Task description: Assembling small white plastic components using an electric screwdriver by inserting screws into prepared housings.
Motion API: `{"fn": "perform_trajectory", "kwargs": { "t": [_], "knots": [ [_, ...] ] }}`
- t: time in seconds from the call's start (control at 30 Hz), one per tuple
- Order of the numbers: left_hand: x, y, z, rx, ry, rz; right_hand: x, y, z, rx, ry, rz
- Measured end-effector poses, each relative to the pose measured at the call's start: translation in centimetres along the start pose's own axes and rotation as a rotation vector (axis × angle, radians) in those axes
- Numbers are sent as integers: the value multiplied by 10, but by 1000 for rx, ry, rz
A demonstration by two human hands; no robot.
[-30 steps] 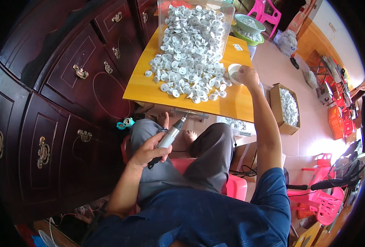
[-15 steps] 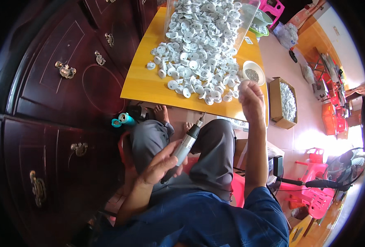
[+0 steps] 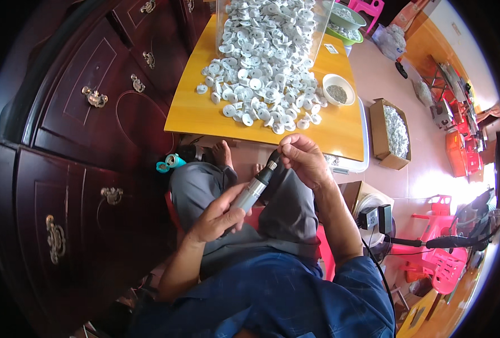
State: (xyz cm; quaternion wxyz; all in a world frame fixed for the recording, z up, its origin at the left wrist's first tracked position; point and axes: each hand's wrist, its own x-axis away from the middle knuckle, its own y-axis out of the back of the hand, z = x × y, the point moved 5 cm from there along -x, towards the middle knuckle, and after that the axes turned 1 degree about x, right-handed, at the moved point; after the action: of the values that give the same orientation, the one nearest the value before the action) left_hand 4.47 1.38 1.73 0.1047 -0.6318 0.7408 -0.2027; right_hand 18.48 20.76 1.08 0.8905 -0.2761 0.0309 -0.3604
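Note:
My left hand is wrapped round the grey and black body of an electric screwdriver, tilted with its tip up and away from me over my lap. At that tip, my right hand pinches thumb and fingers together; whatever lies between them is too small to make out. Just beyond my hands, a heap of small white round plastic parts spreads over the yellow table. A white bowl of tiny metal pieces, perhaps screws, stands right of the heap.
Behind the heap stands a clear plastic bin. Right of the table, a cardboard box full of white parts sits on the floor. Dark wooden drawers line my left side. A turquoise bottle lies below the table's left corner.
My right hand has come down and left from beside the bowl to the screwdriver's tip. The left hand keeps its hold on the screwdriver; the view has shifted slightly.

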Motion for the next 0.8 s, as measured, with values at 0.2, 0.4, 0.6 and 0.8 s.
{"fn": "perform_trajectory", "kwargs": {
  "t": [0.2,0.4,0.6,0.8],
  "knots": [
    [-12,-21,1,-39,-25,66,24,18,6,-25,81,-2],
    [-32,-35,-15,-80,-78,69,26,28,14,-88,114,-46],
    [-41,-33,-16,-108,-53,23,23,39,14,-135,139,-49],
    [-33,-23,-4,-154,-23,27,25,40,15,-63,123,-142]
  ]
}}
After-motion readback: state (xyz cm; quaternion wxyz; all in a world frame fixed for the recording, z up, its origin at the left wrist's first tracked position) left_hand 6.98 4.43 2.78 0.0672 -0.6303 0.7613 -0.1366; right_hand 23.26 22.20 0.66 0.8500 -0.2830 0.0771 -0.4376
